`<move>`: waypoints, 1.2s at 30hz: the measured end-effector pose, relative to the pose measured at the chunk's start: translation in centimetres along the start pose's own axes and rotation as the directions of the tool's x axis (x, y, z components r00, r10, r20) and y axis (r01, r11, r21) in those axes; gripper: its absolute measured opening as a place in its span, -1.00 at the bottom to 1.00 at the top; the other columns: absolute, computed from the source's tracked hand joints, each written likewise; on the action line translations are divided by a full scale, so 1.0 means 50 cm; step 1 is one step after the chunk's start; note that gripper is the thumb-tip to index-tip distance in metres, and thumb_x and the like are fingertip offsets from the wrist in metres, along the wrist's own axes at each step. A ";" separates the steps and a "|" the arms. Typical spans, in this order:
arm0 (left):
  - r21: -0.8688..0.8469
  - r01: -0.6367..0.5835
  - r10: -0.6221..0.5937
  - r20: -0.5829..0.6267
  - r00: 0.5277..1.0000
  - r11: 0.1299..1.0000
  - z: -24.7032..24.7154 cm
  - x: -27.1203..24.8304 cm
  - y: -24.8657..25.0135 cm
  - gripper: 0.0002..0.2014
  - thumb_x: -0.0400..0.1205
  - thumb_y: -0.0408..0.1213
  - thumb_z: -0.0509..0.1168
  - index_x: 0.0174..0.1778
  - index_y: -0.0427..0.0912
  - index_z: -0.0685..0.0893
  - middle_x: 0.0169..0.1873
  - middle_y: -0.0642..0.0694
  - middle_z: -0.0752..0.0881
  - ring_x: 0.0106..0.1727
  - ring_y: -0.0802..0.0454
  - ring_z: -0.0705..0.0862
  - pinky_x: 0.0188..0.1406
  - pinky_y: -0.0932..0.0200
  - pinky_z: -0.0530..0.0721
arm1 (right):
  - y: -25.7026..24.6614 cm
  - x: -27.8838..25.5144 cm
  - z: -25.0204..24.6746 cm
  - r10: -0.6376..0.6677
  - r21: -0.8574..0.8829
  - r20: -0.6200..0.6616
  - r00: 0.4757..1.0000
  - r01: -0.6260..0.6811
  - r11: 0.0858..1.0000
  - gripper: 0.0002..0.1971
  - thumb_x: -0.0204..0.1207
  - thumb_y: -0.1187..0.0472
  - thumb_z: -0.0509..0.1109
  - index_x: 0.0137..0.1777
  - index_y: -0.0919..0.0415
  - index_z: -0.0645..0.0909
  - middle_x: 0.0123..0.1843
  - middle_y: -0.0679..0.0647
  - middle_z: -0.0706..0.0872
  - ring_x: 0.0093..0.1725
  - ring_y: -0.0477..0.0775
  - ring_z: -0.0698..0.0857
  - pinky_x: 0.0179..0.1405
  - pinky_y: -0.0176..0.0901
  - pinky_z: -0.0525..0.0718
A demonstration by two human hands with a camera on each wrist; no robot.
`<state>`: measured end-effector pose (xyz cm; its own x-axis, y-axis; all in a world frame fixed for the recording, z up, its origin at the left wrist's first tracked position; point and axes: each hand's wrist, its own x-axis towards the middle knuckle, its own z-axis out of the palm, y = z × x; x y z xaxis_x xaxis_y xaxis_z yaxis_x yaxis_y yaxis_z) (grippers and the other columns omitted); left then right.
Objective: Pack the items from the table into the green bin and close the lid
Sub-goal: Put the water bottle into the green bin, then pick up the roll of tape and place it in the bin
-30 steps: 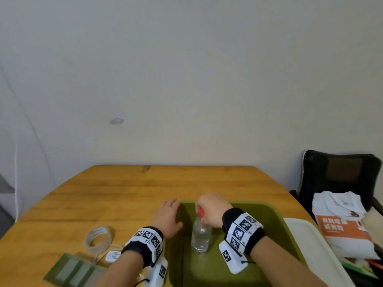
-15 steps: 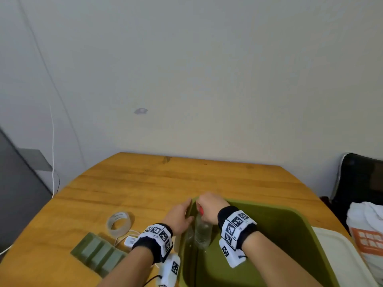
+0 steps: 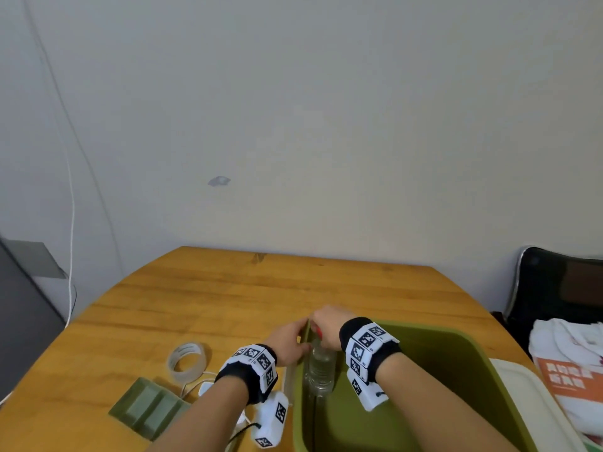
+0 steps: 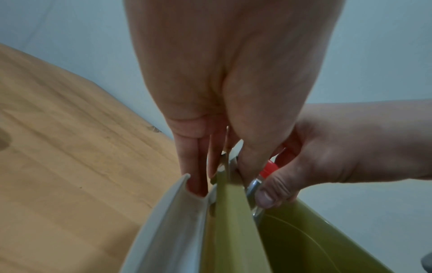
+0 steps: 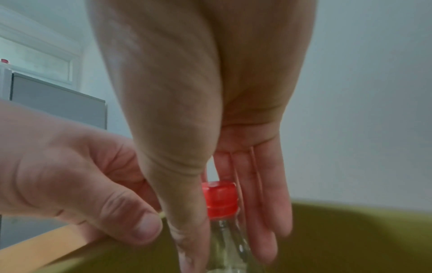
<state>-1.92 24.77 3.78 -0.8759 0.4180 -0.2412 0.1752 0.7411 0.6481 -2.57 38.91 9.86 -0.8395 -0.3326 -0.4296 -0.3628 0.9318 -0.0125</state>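
Note:
A clear water bottle [image 3: 319,370] with a red cap [image 5: 221,198] stands upright inside the green bin [image 3: 470,347], against its left wall near the far corner. My right hand [image 3: 326,324] holds the bottle's neck between thumb and fingers [image 5: 224,240]. My left hand [image 3: 287,342] pinches the bin's left rim beside the bottle, thumb inside and fingers outside [image 4: 221,182]. On the table left of the bin lie a tape roll [image 3: 186,361], a ridged green tray [image 3: 148,407] and a white charger [image 3: 205,388] with its cable.
The bin's white lid [image 3: 535,406] lies flat to the right of the bin. A black chair [image 3: 561,288] with a white and orange bag [image 3: 574,363] stands beyond the table's right edge. A white flap [image 4: 177,230] hangs on the bin's left outer wall.
The bottle has shifted left to the bin's left wall, still held by my right hand. My left hand went from resting on the rim to pinching it. The view swung left.

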 end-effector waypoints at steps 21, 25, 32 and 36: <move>-0.715 0.358 -0.696 -0.247 0.674 0.601 -0.239 -0.139 -0.458 -0.79 0.61 -0.35 0.29 0.04 -0.33 0.78 0.09 -0.44 0.76 0.20 -0.37 0.70 0.33 -0.20 0.62 | -0.376 0.218 -0.073 -0.116 0.143 -0.087 0.989 0.128 0.981 -0.78 0.65 0.12 0.39 0.26 0.05 0.68 0.22 0.06 0.75 0.10 0.14 0.73 -0.15 -0.13 0.56; -0.710 0.457 -0.744 -0.141 0.653 0.536 -0.212 -0.170 -0.551 -0.56 0.67 -0.32 0.25 0.46 -0.40 0.61 0.46 -0.37 0.60 0.49 -0.33 0.54 0.51 -0.13 0.50 | -0.445 0.294 0.043 -0.091 0.134 0.094 0.991 0.078 0.988 -0.68 0.70 0.24 0.29 0.43 0.10 0.62 0.30 0.16 0.72 0.04 0.20 0.71 -0.09 -0.01 0.69; -0.697 0.487 -0.693 -0.020 0.721 0.526 -0.181 -0.145 -0.615 -0.46 0.78 -0.27 0.15 0.69 -0.32 0.29 0.60 -0.30 0.44 0.04 -0.01 0.69 -0.05 0.24 0.46 | -0.545 0.376 0.179 -0.074 -0.015 0.180 0.981 0.078 0.997 -0.60 0.67 0.11 0.37 0.49 0.12 0.57 0.43 0.19 0.63 0.26 0.28 0.70 0.11 0.08 0.68; -0.675 0.518 -0.677 0.036 0.735 0.526 -0.175 -0.132 -0.618 -0.45 0.77 -0.25 0.15 0.70 -0.32 0.28 0.65 -0.29 0.36 0.58 -0.22 0.45 0.41 0.06 0.46 | -0.567 0.397 0.194 -0.007 -0.008 0.244 0.970 0.009 1.000 -0.61 0.73 0.24 0.30 0.54 0.27 0.51 0.51 0.27 0.59 0.41 0.31 0.63 0.28 0.08 0.61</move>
<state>-5.48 -5.48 -8.31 -0.7460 -0.1761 -0.6422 -0.6649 0.2516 0.7033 -5.02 7.29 -7.06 -0.7129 -0.2934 -0.6370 -0.3735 0.9276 -0.0093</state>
